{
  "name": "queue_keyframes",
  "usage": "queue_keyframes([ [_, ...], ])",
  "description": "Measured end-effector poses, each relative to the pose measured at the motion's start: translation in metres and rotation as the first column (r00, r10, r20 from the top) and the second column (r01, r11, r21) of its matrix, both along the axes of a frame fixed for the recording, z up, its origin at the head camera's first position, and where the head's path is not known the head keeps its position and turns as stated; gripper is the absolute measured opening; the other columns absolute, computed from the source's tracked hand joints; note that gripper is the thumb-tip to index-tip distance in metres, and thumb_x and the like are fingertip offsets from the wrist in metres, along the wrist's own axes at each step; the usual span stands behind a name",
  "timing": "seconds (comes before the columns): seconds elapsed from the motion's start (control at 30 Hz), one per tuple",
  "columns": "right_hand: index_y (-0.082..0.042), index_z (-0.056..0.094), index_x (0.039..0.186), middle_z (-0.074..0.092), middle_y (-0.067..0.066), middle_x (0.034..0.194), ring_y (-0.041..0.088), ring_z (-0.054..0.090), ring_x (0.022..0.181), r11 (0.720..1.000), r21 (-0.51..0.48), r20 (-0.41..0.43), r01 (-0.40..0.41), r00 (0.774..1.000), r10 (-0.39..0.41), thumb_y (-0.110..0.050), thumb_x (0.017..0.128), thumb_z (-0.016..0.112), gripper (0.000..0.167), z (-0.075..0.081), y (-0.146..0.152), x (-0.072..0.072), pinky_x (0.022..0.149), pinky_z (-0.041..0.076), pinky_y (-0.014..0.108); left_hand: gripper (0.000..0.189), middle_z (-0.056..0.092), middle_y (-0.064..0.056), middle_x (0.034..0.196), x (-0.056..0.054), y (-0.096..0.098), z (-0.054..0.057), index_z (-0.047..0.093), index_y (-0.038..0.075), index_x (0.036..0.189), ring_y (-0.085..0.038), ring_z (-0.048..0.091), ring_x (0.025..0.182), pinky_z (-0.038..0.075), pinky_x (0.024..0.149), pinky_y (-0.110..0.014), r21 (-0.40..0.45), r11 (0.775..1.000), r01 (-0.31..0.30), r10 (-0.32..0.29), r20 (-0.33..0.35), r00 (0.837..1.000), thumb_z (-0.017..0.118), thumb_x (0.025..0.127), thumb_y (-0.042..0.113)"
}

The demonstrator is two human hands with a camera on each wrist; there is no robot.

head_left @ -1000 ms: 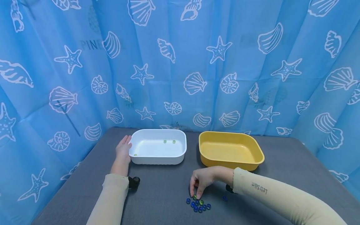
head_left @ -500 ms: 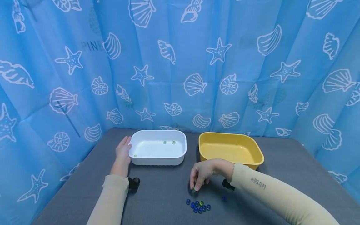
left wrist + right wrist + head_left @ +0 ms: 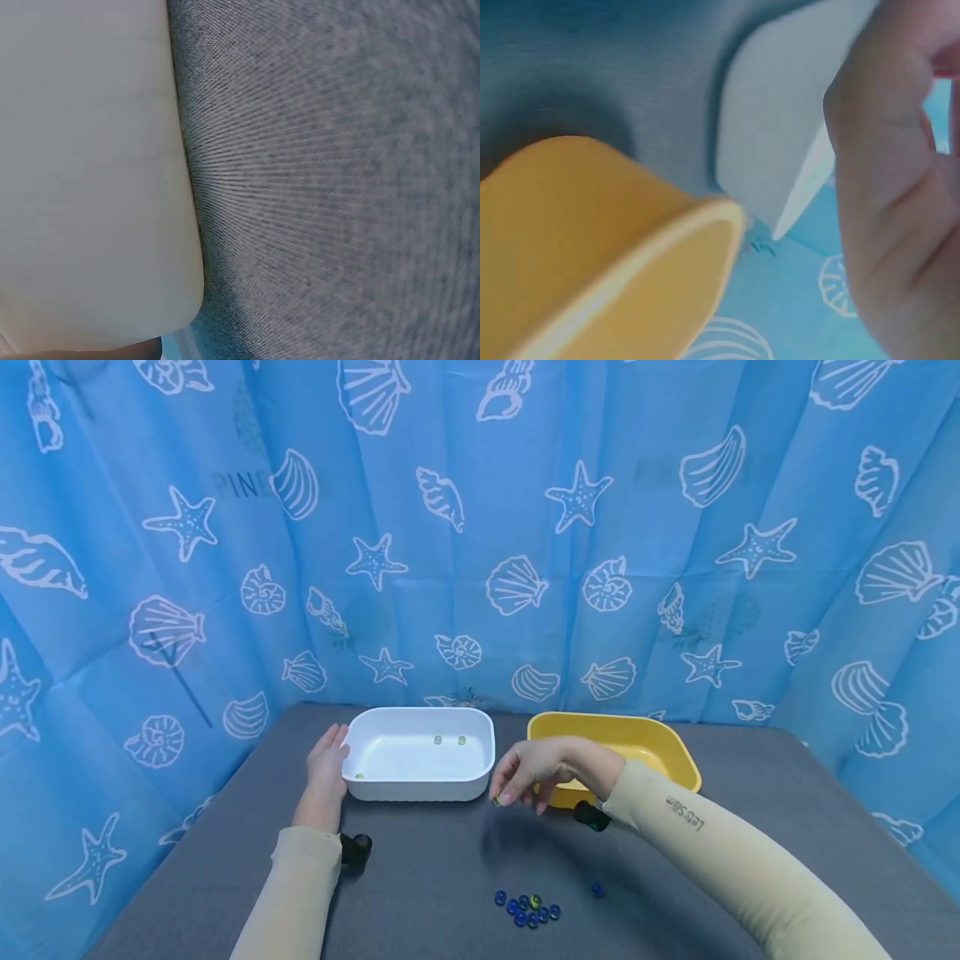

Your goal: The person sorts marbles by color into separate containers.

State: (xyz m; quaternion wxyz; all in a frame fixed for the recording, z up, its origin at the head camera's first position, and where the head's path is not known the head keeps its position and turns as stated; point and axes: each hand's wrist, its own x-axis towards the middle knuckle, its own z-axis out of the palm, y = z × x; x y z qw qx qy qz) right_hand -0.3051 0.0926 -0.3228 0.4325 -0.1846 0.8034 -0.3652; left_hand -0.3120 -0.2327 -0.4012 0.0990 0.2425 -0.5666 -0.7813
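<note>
My right hand point(image 3: 532, 768) pinches a green marble point(image 3: 496, 802) between thumb and fingertips, above the table near the white tub's point(image 3: 420, 789) front right corner. In the right wrist view, that hand point(image 3: 892, 187) is beside the white tub, and the marble does not show. My left hand point(image 3: 326, 764) rests along the white tub's left side, fingers extended. Three green marbles point(image 3: 438, 740) lie inside this tub. On the table in front, several blue marbles point(image 3: 533, 920) sit in a cluster with one green marble point(image 3: 536, 902).
A yellow tub point(image 3: 600, 729) stands right of the white one, partly hidden behind my right hand and wrist. One blue marble point(image 3: 597, 890) lies apart, right of the cluster. Grey cloth point(image 3: 420, 877) covers the table; a blue shell-print curtain point(image 3: 480, 527) hangs behind.
My right hand has picked a green marble from the cluster, lifted it and carried it forward and slightly left toward the white tub. The left hand stays at that tub's side.
</note>
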Motion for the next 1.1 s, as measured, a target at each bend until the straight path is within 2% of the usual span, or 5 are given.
queue_keyframes([
  [0.13,-0.006,0.072,0.102,0.055,0.003,0.07,0.014,0.048,0.055,0.995,-0.038,0.044,0.091,0.995,-0.09,-0.01,0.092,0.067,0.012,0.009,-0.007,-0.009,0.051,0.052,0.026,0.053,0.028,-0.001,0.157,0.001,-0.001,0.001,0.02,0.016,0.156,-0.016,0.024,0.144,0.022,0.115,-0.032,0.008,1.0,0.004,-0.004,-0.001,1.0,0.031,0.106,0.004],
  [0.37,-0.007,0.07,0.106,0.054,0.003,0.07,0.014,0.045,0.055,0.979,-0.111,0.071,0.17,0.984,-0.163,-0.011,0.094,0.064,0.014,0.015,-0.019,-0.024,0.051,0.05,0.026,0.053,0.028,-0.002,0.157,0.003,0.0,0.0,0.02,0.016,0.156,-0.017,0.024,0.144,0.021,0.115,-0.033,-0.002,1.0,0.0,0.0,-0.003,1.0,0.032,0.105,0.004],
  [0.73,-0.005,0.062,0.123,0.048,0.002,0.069,0.013,0.043,0.054,0.952,-0.154,0.127,0.264,0.961,-0.245,-0.015,0.098,0.06,0.028,0.003,-0.039,-0.048,0.05,0.045,0.025,0.053,0.029,-0.002,0.156,0.002,0.0,0.001,0.02,0.015,0.156,-0.015,0.024,0.144,0.022,0.115,-0.033,0.008,1.0,0.002,-0.002,-0.013,1.0,0.032,0.105,0.004],
  [0.87,-0.006,0.06,0.126,0.047,0.002,0.069,0.011,0.042,0.053,0.934,-0.162,0.176,0.318,0.941,-0.29,-0.017,0.098,0.059,0.029,-0.004,-0.047,-0.056,0.047,0.043,0.023,0.052,0.03,-0.002,0.156,0.002,0.001,0.002,0.02,0.015,0.156,-0.015,0.024,0.144,0.023,0.115,-0.033,0.002,1.0,0.005,-0.005,-0.016,1.0,0.032,0.106,0.005],
  [1.1,-0.007,0.059,0.125,0.045,0.002,0.064,0.01,0.042,0.05,0.878,-0.198,0.27,0.436,0.885,-0.379,-0.016,0.099,0.058,0.028,-0.013,-0.059,-0.066,0.044,0.043,0.021,0.053,0.031,-0.004,0.156,0.001,0.001,-0.001,0.022,0.013,0.155,-0.017,0.025,0.144,0.022,0.115,-0.033,0.002,1.0,-0.008,0.008,-0.038,0.999,0.033,0.104,0.002],
])
